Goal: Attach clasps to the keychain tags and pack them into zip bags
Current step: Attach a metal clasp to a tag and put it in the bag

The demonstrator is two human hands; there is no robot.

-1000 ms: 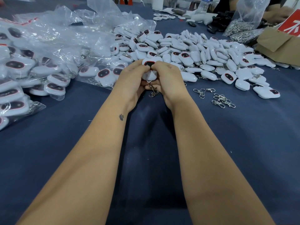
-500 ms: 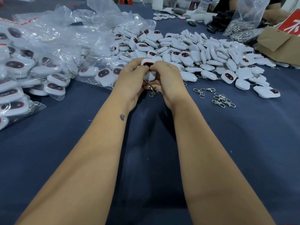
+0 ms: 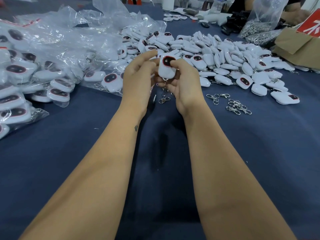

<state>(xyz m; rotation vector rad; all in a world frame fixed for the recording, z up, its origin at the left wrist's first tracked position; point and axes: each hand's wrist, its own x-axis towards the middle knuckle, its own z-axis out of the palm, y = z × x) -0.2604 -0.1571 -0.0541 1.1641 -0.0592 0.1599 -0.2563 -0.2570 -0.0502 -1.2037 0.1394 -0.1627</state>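
The white keychain tag (image 3: 165, 68) sits upright between both hands above the tabletop (image 3: 259, 153); it looks light, rigid and smooth, likely slippery, so its edges are the best hold. The right hand (image 3: 185, 84) pinches it, thumb on the dark face. The left hand (image 3: 138, 78) curls fingers against its left edge. A clasp (image 3: 164, 99) dangles below.

Bare blue tabletop (image 3: 69, 170) nearside; tag pile (image 3: 225, 58), bagged tags (image 3: 34, 66), loose clasps (image 3: 237, 106) beyond.
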